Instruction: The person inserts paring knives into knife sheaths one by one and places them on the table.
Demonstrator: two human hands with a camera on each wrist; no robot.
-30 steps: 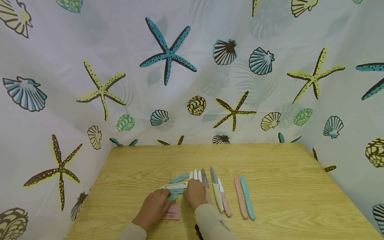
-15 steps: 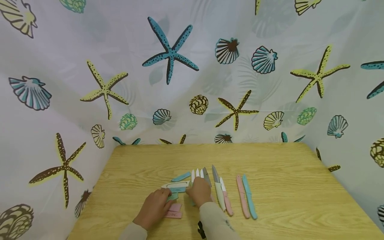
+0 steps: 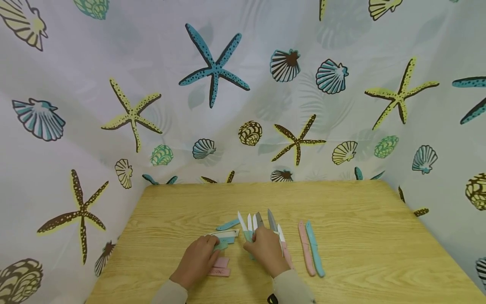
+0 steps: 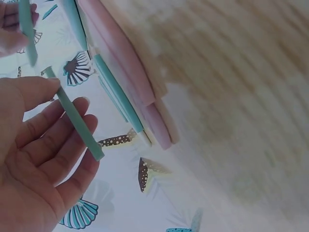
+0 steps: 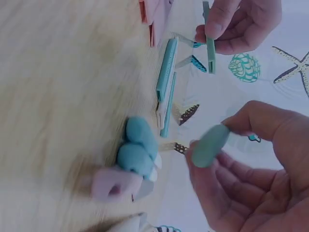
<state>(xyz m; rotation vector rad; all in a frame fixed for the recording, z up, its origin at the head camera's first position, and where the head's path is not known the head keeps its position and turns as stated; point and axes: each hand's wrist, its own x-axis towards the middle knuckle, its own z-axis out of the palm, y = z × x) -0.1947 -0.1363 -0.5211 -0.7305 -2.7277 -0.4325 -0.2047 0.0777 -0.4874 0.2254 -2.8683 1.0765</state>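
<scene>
My left hand (image 3: 197, 257) pinches a slim green blade cover (image 4: 77, 118) between thumb and fingers, at the left of the group. In my right hand (image 3: 268, 249) is a green-handled knife (image 5: 211, 146), its white blade (image 3: 242, 220) pointing away and slightly left. The green knife and green cover are apart. Beside the right hand lie two blue-handled knives (image 5: 137, 135), a pink-handled knife (image 5: 113, 183) with a broad grey blade, a cream-handled knife with a grey blade (image 3: 271, 219), and a pink-handled knife (image 3: 287, 255) with a white blade. The right hand partly hides these in the head view.
Blue covers (image 3: 229, 224) and a cream cover (image 3: 229, 232) lie beyond the left hand; pink covers (image 3: 219, 272) lie to its right. A covered pink knife (image 3: 306, 249) and a covered blue knife (image 3: 316, 249) lie farther right on the wooden table (image 3: 372, 236).
My right hand has picked the green-handled knife up from the row and shifted right, so its blade now tilts left. The left hand keeps the green cover and has barely moved.
</scene>
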